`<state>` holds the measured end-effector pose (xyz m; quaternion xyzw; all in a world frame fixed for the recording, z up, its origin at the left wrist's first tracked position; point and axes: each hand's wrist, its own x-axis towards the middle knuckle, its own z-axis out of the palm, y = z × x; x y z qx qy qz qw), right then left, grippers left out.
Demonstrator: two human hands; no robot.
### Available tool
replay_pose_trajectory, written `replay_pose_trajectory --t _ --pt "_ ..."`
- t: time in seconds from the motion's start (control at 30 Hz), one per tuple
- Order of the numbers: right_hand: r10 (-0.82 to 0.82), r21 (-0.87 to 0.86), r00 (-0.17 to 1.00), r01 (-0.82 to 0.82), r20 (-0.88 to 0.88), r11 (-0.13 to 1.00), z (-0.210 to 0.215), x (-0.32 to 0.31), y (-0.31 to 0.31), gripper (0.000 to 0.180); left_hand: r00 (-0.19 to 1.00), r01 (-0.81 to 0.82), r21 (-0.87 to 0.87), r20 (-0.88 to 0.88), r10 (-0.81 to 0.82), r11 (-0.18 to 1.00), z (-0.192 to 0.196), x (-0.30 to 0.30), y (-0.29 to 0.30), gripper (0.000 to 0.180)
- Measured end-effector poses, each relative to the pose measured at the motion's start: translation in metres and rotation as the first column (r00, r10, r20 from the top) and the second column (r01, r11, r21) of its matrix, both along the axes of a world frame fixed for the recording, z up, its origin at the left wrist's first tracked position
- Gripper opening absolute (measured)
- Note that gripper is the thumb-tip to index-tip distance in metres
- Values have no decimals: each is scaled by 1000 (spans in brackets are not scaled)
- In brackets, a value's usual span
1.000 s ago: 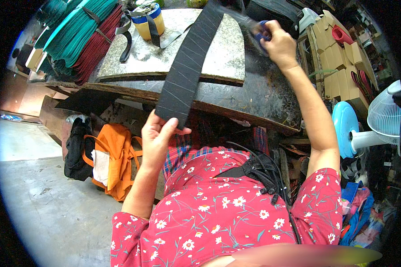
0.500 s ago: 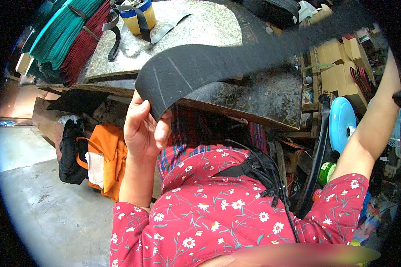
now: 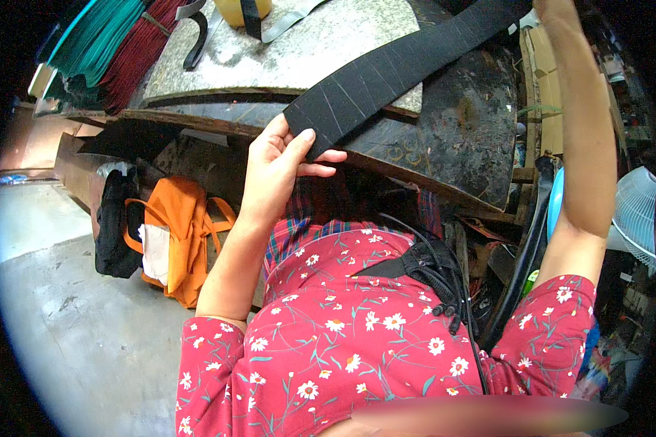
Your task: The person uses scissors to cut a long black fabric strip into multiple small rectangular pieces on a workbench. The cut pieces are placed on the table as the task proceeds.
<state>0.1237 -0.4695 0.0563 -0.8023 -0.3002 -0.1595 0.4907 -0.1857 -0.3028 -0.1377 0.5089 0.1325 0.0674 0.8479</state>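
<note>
A worker wears a deep-red top [image 3: 335, 357] scattered with white, yellow-centred daisies and thin grey-green stems. Its matching loose sleeves, the left sleeve [image 3: 210, 364] and right sleeve [image 3: 550, 320], end near the elbow, leaving both forearms and the left hand [image 3: 280, 156] bare. Plaid cloth [image 3: 288, 229] in blue, green and red shows below the hem. A black strap [image 3: 386, 269] sits at the waist, alongside black cables [image 3: 461, 291] and small dark toggle-like ends.

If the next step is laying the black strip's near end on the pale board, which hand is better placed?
Likely the left hand: it holds that end of the black strip, near the pale board. The right hand is by the far end, partly cropped.
</note>
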Motion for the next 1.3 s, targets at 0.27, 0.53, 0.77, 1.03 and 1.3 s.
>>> replay_pose_trajectory --t 0.27,0.53,0.77,1.03,1.3 --pt "345 4 849 -375 -401 927 -107 -30 -15 20 996 47 -55 -73 -51 997 4 -11 7 23" --pt "193 -53 804 -268 -563 962 -121 -65 -79 38 996 17 37 -88 -14 999 -5 -14 12 18" --pt "359 151 289 -554 -887 819 -119 -182 -103 69 998 21 85 -53 -16 996 -4 -11 12 20" --pt "146 54 69 -711 -987 701 -144 -211 -107 76 999 17 -25 28 -16 1000 -3 -4 11 24" --pt "221 27 215 -657 -951 754 -138 -209 -86 44 994 -53 -148 90 67 988 6 6 -12 30"
